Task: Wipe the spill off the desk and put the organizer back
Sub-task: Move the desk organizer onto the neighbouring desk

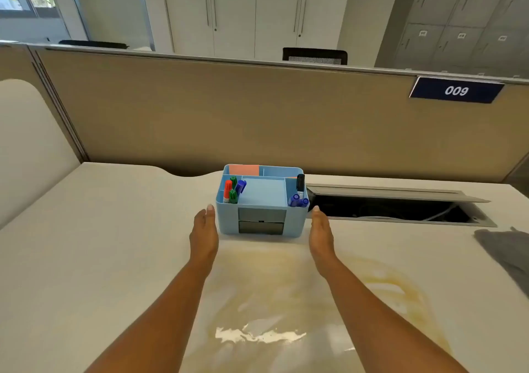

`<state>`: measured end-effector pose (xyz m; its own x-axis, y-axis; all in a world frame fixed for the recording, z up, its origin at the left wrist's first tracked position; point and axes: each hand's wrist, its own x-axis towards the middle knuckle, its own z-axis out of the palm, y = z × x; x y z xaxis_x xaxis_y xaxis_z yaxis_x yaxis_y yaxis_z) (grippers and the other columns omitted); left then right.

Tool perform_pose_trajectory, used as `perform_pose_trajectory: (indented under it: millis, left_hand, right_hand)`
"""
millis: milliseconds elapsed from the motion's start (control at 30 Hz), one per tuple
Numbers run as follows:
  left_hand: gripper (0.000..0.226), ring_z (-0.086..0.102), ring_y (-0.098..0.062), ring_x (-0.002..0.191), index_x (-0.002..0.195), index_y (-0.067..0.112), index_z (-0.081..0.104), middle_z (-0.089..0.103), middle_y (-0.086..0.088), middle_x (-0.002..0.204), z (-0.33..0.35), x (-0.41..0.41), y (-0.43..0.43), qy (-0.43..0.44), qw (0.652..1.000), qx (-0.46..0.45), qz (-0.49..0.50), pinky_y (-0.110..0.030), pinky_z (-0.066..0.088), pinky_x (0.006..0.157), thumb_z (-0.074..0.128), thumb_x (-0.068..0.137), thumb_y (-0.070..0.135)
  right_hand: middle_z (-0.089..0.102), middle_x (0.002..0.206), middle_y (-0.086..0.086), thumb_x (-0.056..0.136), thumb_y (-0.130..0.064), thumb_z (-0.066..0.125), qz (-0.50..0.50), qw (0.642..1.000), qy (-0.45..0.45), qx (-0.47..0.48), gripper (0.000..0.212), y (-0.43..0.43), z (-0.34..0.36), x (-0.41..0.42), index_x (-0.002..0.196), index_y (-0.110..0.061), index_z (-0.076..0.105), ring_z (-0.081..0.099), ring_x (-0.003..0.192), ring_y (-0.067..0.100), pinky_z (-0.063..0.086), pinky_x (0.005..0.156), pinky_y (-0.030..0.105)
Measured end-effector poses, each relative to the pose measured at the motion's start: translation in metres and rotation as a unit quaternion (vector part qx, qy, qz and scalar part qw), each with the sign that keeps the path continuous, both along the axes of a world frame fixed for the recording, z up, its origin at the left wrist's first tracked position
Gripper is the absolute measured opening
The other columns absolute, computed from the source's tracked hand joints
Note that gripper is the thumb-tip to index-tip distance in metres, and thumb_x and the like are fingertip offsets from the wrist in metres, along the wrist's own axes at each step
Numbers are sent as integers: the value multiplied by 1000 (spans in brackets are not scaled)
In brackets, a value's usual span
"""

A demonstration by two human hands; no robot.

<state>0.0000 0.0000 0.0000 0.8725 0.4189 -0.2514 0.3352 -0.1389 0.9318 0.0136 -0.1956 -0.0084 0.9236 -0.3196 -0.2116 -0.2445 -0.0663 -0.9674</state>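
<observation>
A light blue desk organizer (262, 201) stands on the white desk (100, 244) near its back edge, holding red, green and blue markers and pink notes. My left hand (203, 234) is stretched flat just left of its front corner, my right hand (321, 234) just right of it. Both hands are open with fingers straight; I cannot tell whether they touch the organizer's sides. A yellowish wet spill (286, 295) spreads over the desk in front of the organizer, between and under my forearms, with a shiny puddle near the front.
A grey cloth (506, 255) lies at the desk's right edge. An open cable tray with a raised lid (395, 203) runs right of the organizer. A tan partition (257, 115) with a "009" sign closes the back.
</observation>
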Motion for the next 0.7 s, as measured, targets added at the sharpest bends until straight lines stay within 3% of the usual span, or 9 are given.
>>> perform_pose_trajectory:
  millis: [100,167,233,333,400,567,700]
  left_hand:
    - [58,28,-27,139,142,20,25,27,-6,153,-5,20,5,10,999,-33,13,-44,23,114,18,94,51]
    - [60,33,-28,136,140,18,34,35,-8,149,-8,34,9,4,997,-78,0,-44,26,112,17,93,52]
    - [57,41,-27,129,136,18,40,45,-9,142,-10,44,10,-3,993,-115,-27,-41,33,108,19,94,50]
    - [51,53,-22,105,132,20,45,57,-6,121,-8,53,9,-17,981,-192,-31,-30,48,83,24,94,48]
    - [50,53,-21,101,132,22,44,56,-3,113,-6,57,9,-20,976,-215,-32,-25,47,73,26,94,49]
    - [44,53,-22,98,129,22,45,56,-6,109,-5,72,14,-16,981,-183,-58,-26,45,69,34,93,45]
    - [30,56,-17,80,112,23,47,58,-4,91,-7,80,17,2,981,-181,-64,-26,45,66,35,93,42]
  right_hand:
    - [46,140,9,97,-46,23,13,999,7,49,52,-3,-4,19,138,-17,37,44,125,23,34,89,29]
    - [54,127,8,97,-45,24,26,996,1,88,47,-3,-5,31,130,-17,45,53,105,17,39,84,27]
    - [59,108,4,97,-46,25,27,992,1,120,37,-3,-7,41,108,-25,54,56,85,11,45,73,24]
    - [63,87,-3,96,-49,26,31,989,6,146,35,-5,-12,56,87,-33,55,58,74,10,47,60,23]
    - [64,81,-4,95,-50,28,35,986,12,161,35,-7,-14,62,89,-31,56,59,71,11,47,59,25]
    - [65,79,0,93,-53,32,41,978,17,204,40,-10,-26,76,95,-25,61,60,70,15,48,66,31]
    - [67,55,-8,91,-56,33,50,968,26,245,49,-9,-33,84,104,-18,60,61,51,9,46,63,28]
